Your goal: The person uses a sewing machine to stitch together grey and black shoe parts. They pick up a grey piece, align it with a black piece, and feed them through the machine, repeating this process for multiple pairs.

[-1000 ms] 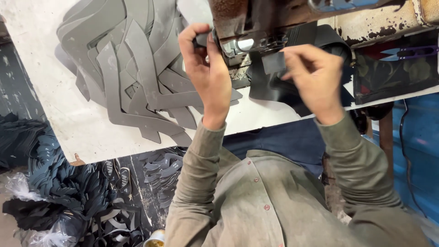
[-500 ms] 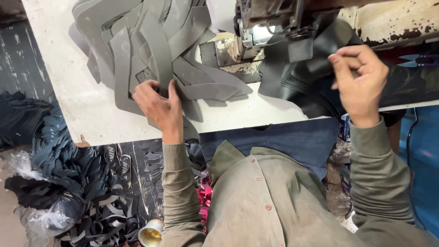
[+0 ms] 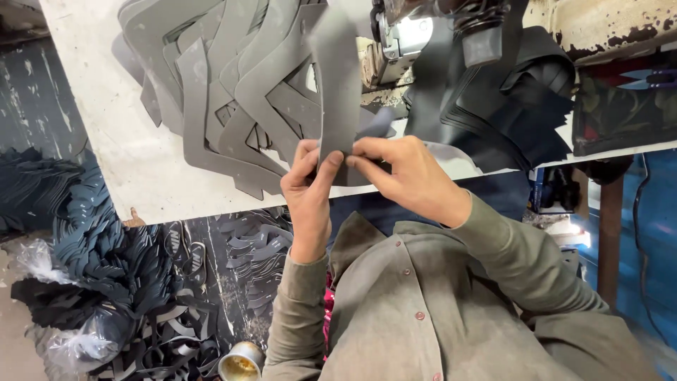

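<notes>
My left hand [image 3: 308, 192] and my right hand [image 3: 402, 176] meet at the near end of one long grey cut strip [image 3: 337, 85], both pinching it just off the table's front edge. The strip runs up from my fingers toward the lit head of a sewing machine [image 3: 405, 35]. To its left lies a fanned pile of the same grey angled pieces [image 3: 226, 92] on the white table [image 3: 134, 155]. A heap of black cut pieces [image 3: 508, 106] sits under and to the right of the machine.
On the floor at left lie heaps of dark cut pieces [image 3: 92, 247], clear plastic bags [image 3: 77, 346] and a small open tin [image 3: 240, 365]. A dark wooden leg [image 3: 610, 233] and a cable stand at right, beside a blue surface.
My left hand picked one grey strip off the pile and brought it to the table's front edge. My right hand came down from near the machine to grip the same strip.
</notes>
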